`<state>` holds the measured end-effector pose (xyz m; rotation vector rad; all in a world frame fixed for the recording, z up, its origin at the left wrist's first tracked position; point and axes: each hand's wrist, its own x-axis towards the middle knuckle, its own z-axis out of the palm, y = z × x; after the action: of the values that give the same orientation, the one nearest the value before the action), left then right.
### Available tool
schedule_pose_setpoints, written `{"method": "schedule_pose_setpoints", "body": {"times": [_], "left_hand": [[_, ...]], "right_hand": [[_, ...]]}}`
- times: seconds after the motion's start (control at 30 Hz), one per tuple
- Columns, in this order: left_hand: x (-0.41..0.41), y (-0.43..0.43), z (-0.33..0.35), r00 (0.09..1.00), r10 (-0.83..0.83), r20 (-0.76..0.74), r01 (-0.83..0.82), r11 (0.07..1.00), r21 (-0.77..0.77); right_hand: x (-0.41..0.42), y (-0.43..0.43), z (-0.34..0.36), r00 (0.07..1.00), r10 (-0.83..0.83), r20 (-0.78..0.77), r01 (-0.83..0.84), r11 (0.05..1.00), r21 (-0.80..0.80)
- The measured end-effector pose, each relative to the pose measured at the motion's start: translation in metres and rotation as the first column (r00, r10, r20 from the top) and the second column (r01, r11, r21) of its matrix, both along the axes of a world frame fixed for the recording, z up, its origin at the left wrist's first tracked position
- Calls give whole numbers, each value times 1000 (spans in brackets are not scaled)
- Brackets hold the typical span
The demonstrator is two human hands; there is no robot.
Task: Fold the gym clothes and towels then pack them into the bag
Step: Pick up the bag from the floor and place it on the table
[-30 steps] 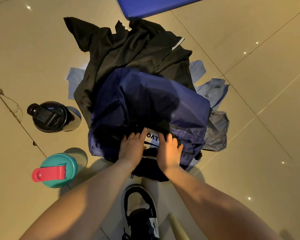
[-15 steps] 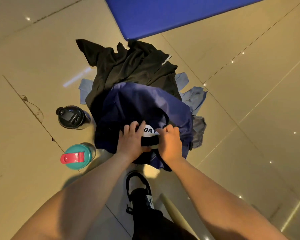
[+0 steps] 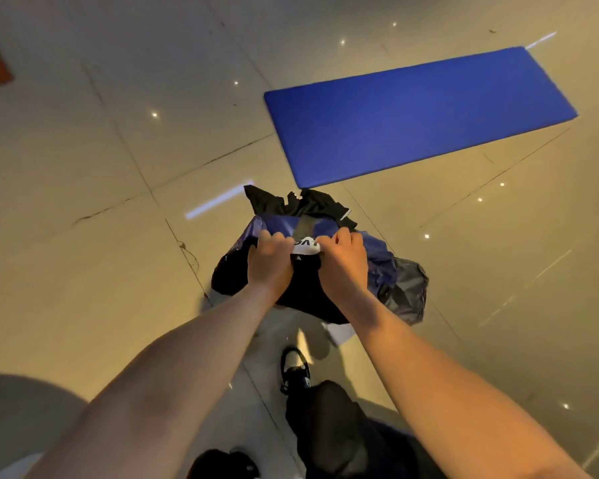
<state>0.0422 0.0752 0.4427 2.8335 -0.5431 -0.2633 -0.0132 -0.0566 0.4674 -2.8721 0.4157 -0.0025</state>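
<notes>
A navy blue bag (image 3: 370, 257) hangs lifted off the tiled floor in front of me. My left hand (image 3: 268, 262) and my right hand (image 3: 343, 262) both grip its top edge, on either side of a white label (image 3: 305, 247) with dark letters. Black fabric (image 3: 305, 292) droops below my hands. A grey mesh pocket (image 3: 408, 292) hangs on the bag's right side. A black garment (image 3: 301, 202) shows just beyond the bag's far edge. The blue cloth seen before is hidden behind the bag.
A blue exercise mat (image 3: 419, 115) lies on the floor further away to the right. My shoe (image 3: 294, 369) and dark trouser leg (image 3: 329, 423) are below the bag. A white scrap (image 3: 339, 331) lies under it. Glossy beige tiles (image 3: 118, 167) surround everything.
Both hands have raised the bag by its top edge and the view has risen and tilted up. The two bottles at the left have left the view. More of the mat shows.
</notes>
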Motion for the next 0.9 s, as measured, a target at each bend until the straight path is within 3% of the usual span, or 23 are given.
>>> {"method": "schedule_pose_setpoints", "body": {"times": [0.17,0.27,0.43,0.63,0.9], "left_hand": [[13,44,154,992,43,115,-45,999,13],[13,74,234,983,170,69,-174,982,67],[-8,152,324,914,363,179,-380,922,69],[-68,253,384,761,592,266,-626,778,60],[-208,391,422,457,825,333,-883,465,61]], "right_hand": [[22,37,131,992,90,83,-92,996,10],[39,65,201,981,186,57,-191,976,108],[50,139,284,902,377,210,-418,885,207],[35,248,336,733,611,300,-674,713,195],[-53,414,371,408,825,390,-912,385,140]]}}
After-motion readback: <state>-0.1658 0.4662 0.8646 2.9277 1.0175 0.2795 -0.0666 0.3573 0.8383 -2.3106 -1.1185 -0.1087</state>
